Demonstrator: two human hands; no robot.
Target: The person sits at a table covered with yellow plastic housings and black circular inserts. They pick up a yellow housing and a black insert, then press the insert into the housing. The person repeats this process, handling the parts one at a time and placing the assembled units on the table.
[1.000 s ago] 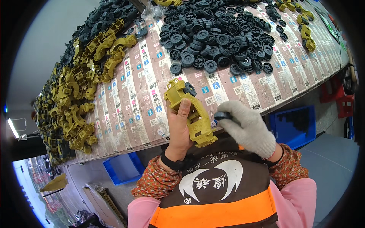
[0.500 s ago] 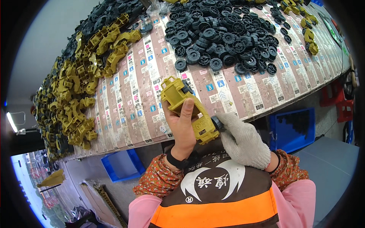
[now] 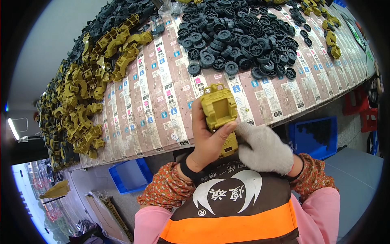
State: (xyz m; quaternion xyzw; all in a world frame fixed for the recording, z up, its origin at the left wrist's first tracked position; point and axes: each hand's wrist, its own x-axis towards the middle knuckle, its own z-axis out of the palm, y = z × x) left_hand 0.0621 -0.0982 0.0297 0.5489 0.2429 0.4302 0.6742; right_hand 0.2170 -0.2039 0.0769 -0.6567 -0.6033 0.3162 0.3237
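Note:
My bare left hand (image 3: pixel 207 140) is closed around a yellow plastic toy truck body (image 3: pixel 220 106), its thumb lying across the front. The truck body is tilted up above my lap, with its open box-shaped recess facing me. My right hand (image 3: pixel 264 150), in a pale knit glove, presses its curled fingers against the lower right side of the body. The fingertips of that glove are hidden, and no wheel shows between them and the toy.
A heap of dark toy wheels (image 3: pixel 239 36) lies on the patterned table (image 3: pixel 162 101). Yellow truck parts (image 3: pixel 81 89) are piled at left, with dark parts (image 3: pixel 118 16) behind. Blue bins (image 3: pixel 130 175) stand below the table edge; red stools (image 3: pixel 357 106) are at far right.
My left hand has turned the truck body more upright and moved it right. The dark wheel seen at my right fingertips is now out of sight. The glove has shifted slightly to the right and closed further.

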